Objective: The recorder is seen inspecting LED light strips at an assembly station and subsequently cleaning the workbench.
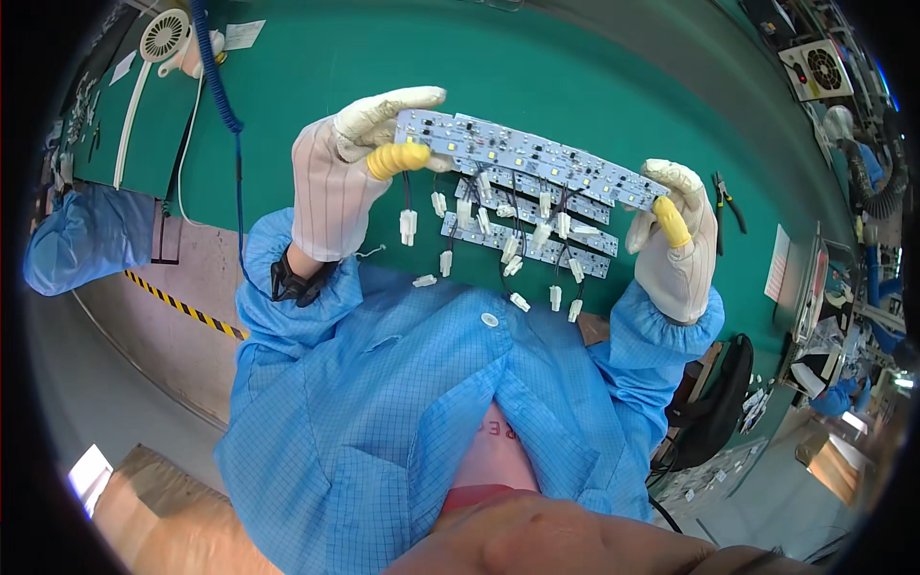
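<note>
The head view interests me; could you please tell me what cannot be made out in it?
Head view: the back of the long white LED circuit strip faces away from the camera.
Head view: some fingers of the white-gloved left hand are hidden behind it.
Head view: the other white circuit strips are partly covered by it and white plastic connectors.
Head view: any writing on the white paper sheet at right is too small.

White fan point(165, 35) — blue coiled cord point(214, 77) near it; pliers point(724, 195) on green table point(316, 57); yellow-black striped tape point(184, 305) on floor point(203, 355).
</note>
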### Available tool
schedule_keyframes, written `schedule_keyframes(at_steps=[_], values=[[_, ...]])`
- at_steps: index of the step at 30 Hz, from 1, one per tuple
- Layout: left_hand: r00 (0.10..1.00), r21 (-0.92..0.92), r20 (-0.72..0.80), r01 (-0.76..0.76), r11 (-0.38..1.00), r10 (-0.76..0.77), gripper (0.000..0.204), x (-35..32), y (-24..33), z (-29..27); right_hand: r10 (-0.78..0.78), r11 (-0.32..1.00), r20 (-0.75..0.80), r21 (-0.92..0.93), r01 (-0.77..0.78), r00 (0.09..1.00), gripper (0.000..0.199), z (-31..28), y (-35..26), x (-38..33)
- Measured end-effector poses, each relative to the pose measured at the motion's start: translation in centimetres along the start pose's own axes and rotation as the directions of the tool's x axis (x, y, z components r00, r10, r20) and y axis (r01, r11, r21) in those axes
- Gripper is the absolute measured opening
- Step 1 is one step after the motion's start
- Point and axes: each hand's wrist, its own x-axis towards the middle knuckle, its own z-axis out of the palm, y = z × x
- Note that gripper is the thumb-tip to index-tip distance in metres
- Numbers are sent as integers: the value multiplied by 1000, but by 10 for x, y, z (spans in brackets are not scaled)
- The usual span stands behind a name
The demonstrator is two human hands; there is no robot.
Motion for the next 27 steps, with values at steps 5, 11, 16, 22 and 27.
schedule_keyframes(at_steps=[5,11,16,22,27], values=[[995,196,-97,0,981,20,46,3,-8,-4,-5,997,7,-72,6,1000,39,13,-14,-5],[991,469,-132,65,881,-2,38,15,-18,-6,32,996,110,-83,-23,993,61,11,-24,-12],[991,493,-114,114,863,-66,37,16,-18,-10,-8,999,203,-33,15,979,63,11,-27,-13],[991,420,-129,74,905,-21,40,16,-25,-15,-28,999,178,38,21,984,57,12,-23,-12],[991,256,-108,-55,965,85,47,7,-21,-7,31,998,104,-59,-25,994,49,7,-21,-4]])
